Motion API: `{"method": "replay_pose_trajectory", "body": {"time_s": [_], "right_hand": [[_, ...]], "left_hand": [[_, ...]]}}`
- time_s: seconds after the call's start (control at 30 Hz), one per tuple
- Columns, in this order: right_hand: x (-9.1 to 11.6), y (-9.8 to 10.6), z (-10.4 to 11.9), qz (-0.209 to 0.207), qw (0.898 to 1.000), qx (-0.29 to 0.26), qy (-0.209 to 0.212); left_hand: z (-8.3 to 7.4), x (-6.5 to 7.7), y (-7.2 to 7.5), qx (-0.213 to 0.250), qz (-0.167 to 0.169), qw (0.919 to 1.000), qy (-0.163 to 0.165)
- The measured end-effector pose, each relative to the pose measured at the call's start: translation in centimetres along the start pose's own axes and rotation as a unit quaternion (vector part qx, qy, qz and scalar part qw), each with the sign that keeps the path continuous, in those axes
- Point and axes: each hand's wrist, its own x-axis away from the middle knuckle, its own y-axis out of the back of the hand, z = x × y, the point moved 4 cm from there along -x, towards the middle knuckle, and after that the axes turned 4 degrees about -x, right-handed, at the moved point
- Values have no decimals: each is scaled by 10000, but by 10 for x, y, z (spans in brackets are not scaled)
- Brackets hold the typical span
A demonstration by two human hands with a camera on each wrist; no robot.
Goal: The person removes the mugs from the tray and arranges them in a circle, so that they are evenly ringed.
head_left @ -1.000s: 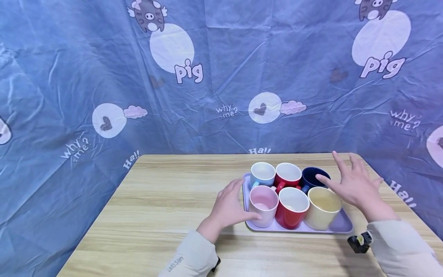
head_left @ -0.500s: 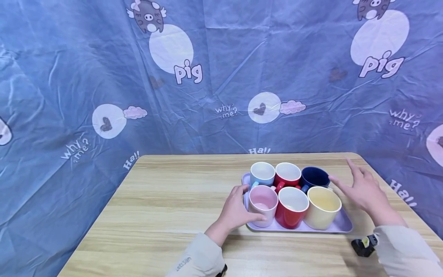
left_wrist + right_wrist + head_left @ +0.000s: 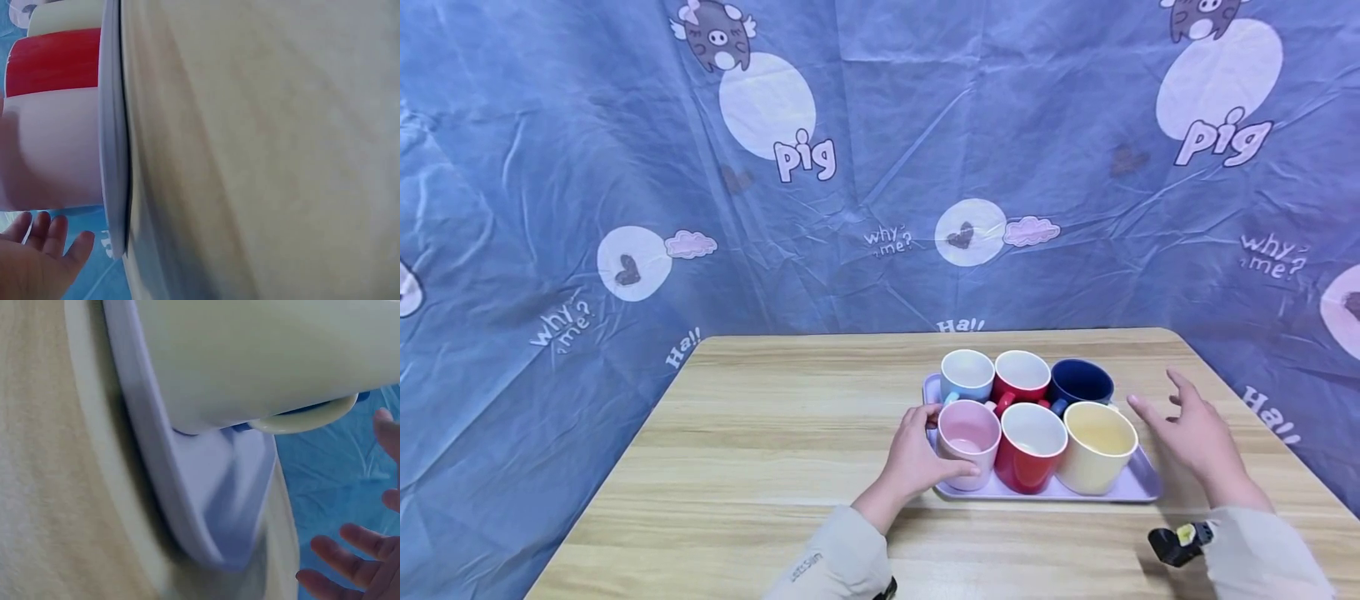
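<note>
Right hand (image 3: 1198,442) has dropped lower; left hand (image 3: 917,454) has closed in on the pale-pink cylindrical mug (image 3: 972,446).
Between them, the lavender rectangular tray (image 3: 1141,482) stretches its long axis left to right on the wood-grain tabletop (image 3: 760,450). The pink mug lies just right of the left hand — the nearer one — its thumb and fingers parted around it, contact unclear; the right hand's fingers are spread beside the cream-yellow cylindrical mug (image 3: 1093,467), apart from it.

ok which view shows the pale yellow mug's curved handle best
The right wrist view: the curved pale yellow handle stands out close up on the cylindrical pale yellow mug. The head view shows only a small piece; the left wrist view, none.
</note>
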Motion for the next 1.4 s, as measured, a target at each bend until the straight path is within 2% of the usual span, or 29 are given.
{"method": "replay_pose_trajectory", "body": {"time_s": [0.23,0.43,0.67,0.9,1.17,1.4], "right_hand": [[12,-10,-15,203,9977,-567,-304],[20,-20,-22,104,9959,-831,-330],[25,-25,-27,-114,9981,-579,-164],[28,-27,-29,-161,9982,-510,-263],[28,-29,-35,-81,9981,-530,-292],[28,-31,-40,8,9972,-649,-374]], "left_hand": [[0,2,-6,251,-59,9994,223],[-2,2,-9,328,-149,9990,275],[-1,2,-12,261,-179,9990,311],[-1,2,-13,230,-184,9991,291],[-2,1,-13,166,-234,9994,216],[-2,1,-11,70,-432,9990,32]]}}
